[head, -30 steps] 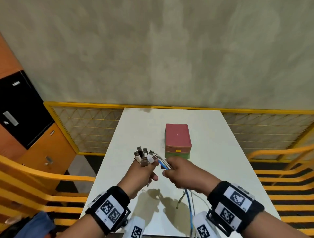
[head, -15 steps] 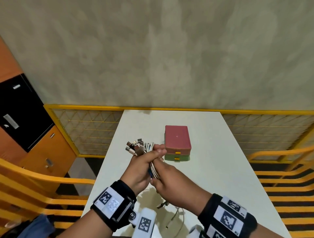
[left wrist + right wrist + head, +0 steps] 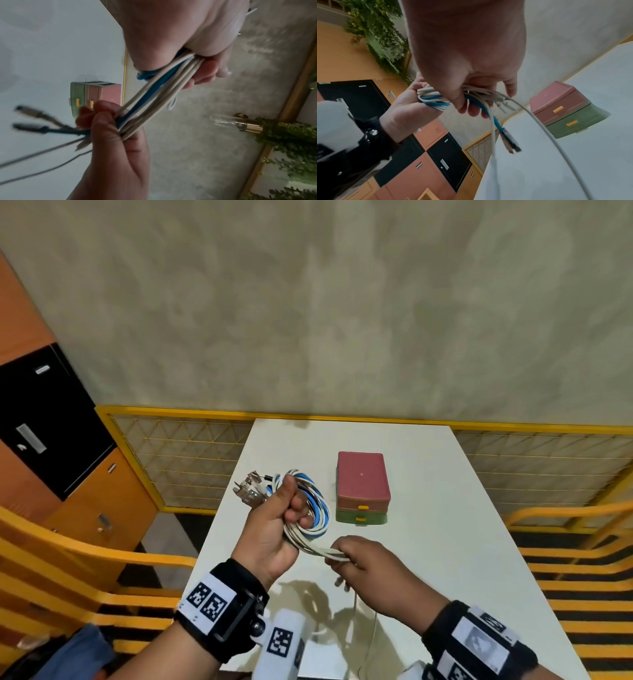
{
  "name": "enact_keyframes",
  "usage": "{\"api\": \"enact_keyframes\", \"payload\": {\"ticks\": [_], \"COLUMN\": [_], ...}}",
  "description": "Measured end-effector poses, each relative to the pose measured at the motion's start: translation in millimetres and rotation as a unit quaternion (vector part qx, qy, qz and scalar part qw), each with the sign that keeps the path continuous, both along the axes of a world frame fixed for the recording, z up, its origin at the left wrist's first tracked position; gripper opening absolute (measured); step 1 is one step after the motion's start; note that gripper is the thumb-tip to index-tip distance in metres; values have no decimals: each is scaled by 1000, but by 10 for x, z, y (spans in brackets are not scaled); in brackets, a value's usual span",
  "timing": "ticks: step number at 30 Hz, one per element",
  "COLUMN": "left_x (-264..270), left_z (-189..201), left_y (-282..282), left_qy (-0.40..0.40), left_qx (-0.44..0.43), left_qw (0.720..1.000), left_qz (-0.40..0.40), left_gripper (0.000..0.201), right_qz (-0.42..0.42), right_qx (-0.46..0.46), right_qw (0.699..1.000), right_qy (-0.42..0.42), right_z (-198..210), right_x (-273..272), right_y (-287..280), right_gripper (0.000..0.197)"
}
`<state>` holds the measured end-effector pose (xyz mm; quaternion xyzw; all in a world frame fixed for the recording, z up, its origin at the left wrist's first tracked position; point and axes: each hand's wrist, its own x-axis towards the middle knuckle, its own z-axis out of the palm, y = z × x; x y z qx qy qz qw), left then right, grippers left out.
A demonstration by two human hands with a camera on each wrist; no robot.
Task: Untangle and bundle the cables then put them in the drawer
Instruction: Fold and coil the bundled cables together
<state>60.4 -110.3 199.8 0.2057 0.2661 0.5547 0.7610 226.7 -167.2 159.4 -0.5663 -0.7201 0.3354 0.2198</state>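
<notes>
The left hand [image 3: 274, 529] squeezes the looped cables [image 3: 310, 508] above the tabletop's [image 3: 445, 508] near left part, and the right hand [image 3: 368, 563], pinching the tails, should wrap them tightly round.

drawer box [image 3: 362, 487] mid-table, bare table [image 3: 445, 508] right, railing [image 3: 342, 416] behind
</notes>
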Motion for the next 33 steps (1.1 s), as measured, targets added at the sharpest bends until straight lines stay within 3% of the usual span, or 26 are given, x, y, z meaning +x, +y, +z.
{"api": "enact_keyframes", "payload": {"ticks": [3,6,8,10,13,15,18,21,22,24,28,30,33], "left_x": [27,26,41,82,186,288,388,442,451,428,307,250,193], "left_z": [-49,-89,-106,-130,-175,-204,-253,-339,-358,-387,-336,-301,-309], "left_y": [-13,76,147,189,140,42,-127,-291,-335,-391,-406,-392,-350], "left_qy": [33,87,109,124,141,139,105,60,54,34,-32,-68,-62], "left_qx": [13,22,30,39,49,39,8,17,24,38,75,91,103], "left_qw": [999,992,986,982,983,988,994,995,994,988,956,933,911], "left_qz": [29,90,121,135,104,58,-9,-72,-96,-145,-283,-342,-394], "left_gripper": [22,20,17,21,20,22,26,37,40,44,33,28,22], "right_qz": [-21,-66,-132,-182,-191,-193,-212,-221,-218,-203,-140,-99,-41], "right_qx": [27,-14,-82,-202,-336,-358,-333,-317,-317,-306,-281,-254,-196], "right_qw": [999,998,984,930,831,789,747,697,697,725,779,783,779], "right_qy": [-14,-4,86,246,400,460,534,604,605,583,542,559,594], "right_z": [-164,-142,-91,-29,3,-12,-2,85,127,178,307,345,361], "right_x": [42,120,141,107,21,-24,-28,-5,-2,0,-14,-21,20], "right_y": [21,-29,-50,-36,13,76,178,230,230,198,66,18,-50], "right_gripper": [33,58,47,36,54,57,45,54,59,68,69,61,84]}}
